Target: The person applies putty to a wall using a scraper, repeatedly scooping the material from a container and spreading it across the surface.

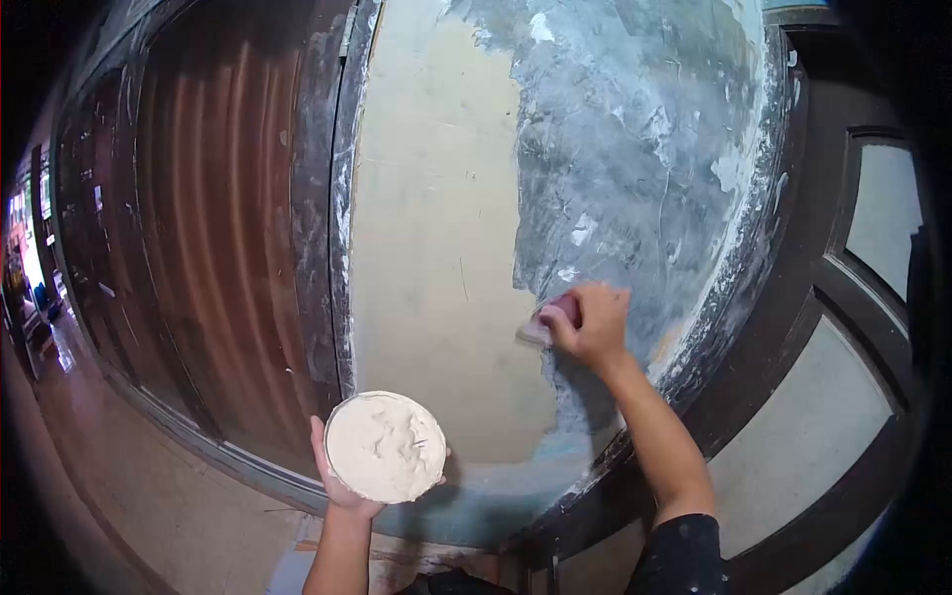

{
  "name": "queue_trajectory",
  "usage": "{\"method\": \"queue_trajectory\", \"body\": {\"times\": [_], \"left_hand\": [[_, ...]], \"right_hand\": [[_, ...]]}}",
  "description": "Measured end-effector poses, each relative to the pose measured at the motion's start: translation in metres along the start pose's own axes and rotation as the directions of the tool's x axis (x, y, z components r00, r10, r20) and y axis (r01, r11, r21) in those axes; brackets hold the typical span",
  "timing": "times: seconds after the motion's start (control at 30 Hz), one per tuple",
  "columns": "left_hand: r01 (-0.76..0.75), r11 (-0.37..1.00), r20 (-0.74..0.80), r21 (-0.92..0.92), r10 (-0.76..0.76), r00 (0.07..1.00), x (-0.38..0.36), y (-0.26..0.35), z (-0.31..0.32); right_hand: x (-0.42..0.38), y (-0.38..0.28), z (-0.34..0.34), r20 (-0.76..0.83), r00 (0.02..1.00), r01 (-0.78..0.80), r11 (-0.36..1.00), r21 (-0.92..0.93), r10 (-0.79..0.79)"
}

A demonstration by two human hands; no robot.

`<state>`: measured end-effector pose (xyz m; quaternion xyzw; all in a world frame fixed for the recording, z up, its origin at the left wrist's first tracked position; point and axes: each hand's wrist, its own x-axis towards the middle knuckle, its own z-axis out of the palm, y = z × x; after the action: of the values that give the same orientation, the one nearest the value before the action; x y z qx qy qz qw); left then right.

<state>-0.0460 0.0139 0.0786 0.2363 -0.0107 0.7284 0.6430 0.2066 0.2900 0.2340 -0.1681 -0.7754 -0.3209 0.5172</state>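
My left hand is closed around the underside and edge of a round bowl of putty, filled with a cream paste whose surface is dented. A putty knife with a reddish handle is gripped in my right hand, its blade against the wall. Under that blade runs the boundary between a smooth cream putty coat on the left and a rough grey-blue wall surface with white patches on the right. Fingers of my left hand are partly hidden beneath the bowl.
Left of the wall panel stands a dark wooden frame with a brown corrugated panel. On the right is a dark wooden frame with pale panels. A floor stretches along the left, with a bright opening at the far left.
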Motion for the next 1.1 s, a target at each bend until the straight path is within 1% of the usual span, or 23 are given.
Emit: {"method": "queue_trajectory", "body": {"times": [0.03, 0.07, 0.13, 0.17, 0.2, 0.23, 0.3, 0.37, 0.43, 0.47, 0.53, 0.63, 0.67, 0.73, 0.77, 0.8, 0.83, 0.87, 0.93, 0.97, 1.03, 1.07, 1.1], "left_hand": [[-0.009, 0.997, -0.015, -0.074, 0.008, 1.0, -0.001, -0.001, -0.003], [-0.011, 0.997, -0.014, -0.076, 0.01, 1.0, -0.002, 0.0, -0.005], [-0.018, 1.0, 0.024, -0.018, 0.019, 1.0, -0.003, 0.001, -0.007], [-0.038, 0.993, -0.05, -0.115, 0.032, 0.998, -0.004, 0.0, -0.005], [-0.025, 0.997, -0.023, -0.072, 0.024, 0.999, -0.003, 0.001, -0.003], [-0.015, 0.999, 0.005, -0.029, 0.015, 1.0, -0.002, 0.002, -0.002], [-0.016, 1.0, -0.005, -0.012, 0.016, 1.0, -0.002, 0.002, 0.0], [-0.064, 0.998, -0.116, -0.022, 0.061, 0.991, -0.005, 0.001, -0.002], [-0.048, 0.999, -0.053, -0.016, 0.047, 0.997, -0.006, 0.002, -0.004], [-0.053, 0.998, -0.054, -0.017, 0.052, 0.997, -0.007, 0.002, -0.003], [-0.046, 0.997, -0.051, -0.062, 0.042, 0.998, -0.009, 0.002, 0.001], [-0.034, 0.999, -0.044, -0.015, 0.033, 0.998, -0.009, 0.004, 0.005], [-0.03, 0.999, -0.047, -0.016, 0.03, 0.998, -0.01, 0.003, 0.004], [-0.031, 1.0, -0.014, -0.001, 0.031, 0.999, -0.009, 0.003, 0.0], [-0.031, 1.0, -0.013, -0.001, 0.031, 0.999, -0.01, 0.004, -0.001], [-0.036, 0.999, -0.026, -0.02, 0.036, 0.999, -0.011, 0.004, -0.003], [-0.043, 0.998, -0.038, -0.041, 0.042, 0.998, -0.012, 0.004, -0.004], [-0.044, 0.997, -0.072, -0.056, 0.04, 0.997, -0.014, 0.005, -0.002], [-0.068, 0.998, -0.094, 0.008, 0.069, 0.993, -0.014, 0.005, -0.008], [-0.083, 0.994, -0.11, 0.073, 0.091, 0.99, -0.011, 0.005, -0.01], [-0.012, 1.0, -0.003, 0.012, 0.012, 1.0, -0.011, 0.007, 0.001], [-0.018, 1.0, 0.01, -0.005, 0.018, 1.0, -0.009, 0.007, -0.002], [-0.022, 1.0, 0.018, -0.022, 0.023, 1.0, -0.009, 0.007, -0.004]], "right_hand": [[-0.012, -0.005, -0.003, 0.141, 0.987, 0.067, 0.996, 0.059, -0.074], [-0.022, -0.013, -0.002, 0.181, 0.971, 0.145, 0.988, 0.06, -0.154], [-0.018, -0.014, 0.005, 0.156, 0.972, 0.176, 0.984, 0.006, -0.175], [-0.015, -0.013, 0.007, 0.134, 0.973, 0.197, 0.979, -0.05, -0.189], [-0.002, -0.01, 0.005, 0.139, 0.99, 0.016, 0.999, -0.038, -0.01], [0.01, -0.005, 0.004, 0.14, 0.99, 0.014, 0.999, -0.038, -0.008], [0.026, 0.004, 0.003, -0.232, 0.957, -0.184, 0.983, -0.025, 0.174], [0.009, -0.002, 0.0, -0.12, 0.992, -0.041, 0.999, 0.019, 0.043], [-0.024, -0.018, 0.001, 0.275, 0.955, 0.088, 0.993, 0.084, -0.108], [-0.033, -0.021, 0.008, 0.274, 0.955, 0.092, 0.992, 0.087, -0.113], [-0.035, -0.031, 0.014, 0.258, 0.923, 0.304, 0.952, -0.033, -0.286], [0.007, -0.018, 0.014, 0.002, 0.998, -0.067, 0.997, 0.029, 0.067], [0.009, -0.015, 0.014, 0.005, 0.998, -0.07, 0.997, 0.028, 0.07], [0.009, -0.009, 0.015, -0.206, 0.968, -0.149, 0.989, 0.0, 0.146], [-0.001, -0.011, 0.014, -0.208, 0.967, -0.148, 0.989, -0.001, 0.145], [-0.021, -0.018, 0.01, 0.019, 0.999, -0.037, 0.999, 0.017, 0.036], [-0.035, -0.021, 0.01, 0.242, 0.967, 0.071, 0.996, 0.06, -0.083], [-0.043, -0.022, 0.014, 0.241, 0.967, 0.076, 0.995, 0.06, -0.088], [-0.047, -0.03, 0.019, 0.313, 0.916, 0.287, 0.956, -0.068, -0.253], [-0.04, -0.023, 0.023, 0.275, 0.95, 0.172, 0.983, -0.063, -0.148], [-0.004, -0.018, 0.019, -0.005, 0.998, -0.06, 0.998, 0.006, 0.06], [0.007, -0.013, 0.016, -0.004, 0.998, -0.059, 0.998, 0.002, 0.059], [0.014, -0.008, 0.012, -0.133, 0.982, -0.135, 0.991, 0.011, 0.136]]}}
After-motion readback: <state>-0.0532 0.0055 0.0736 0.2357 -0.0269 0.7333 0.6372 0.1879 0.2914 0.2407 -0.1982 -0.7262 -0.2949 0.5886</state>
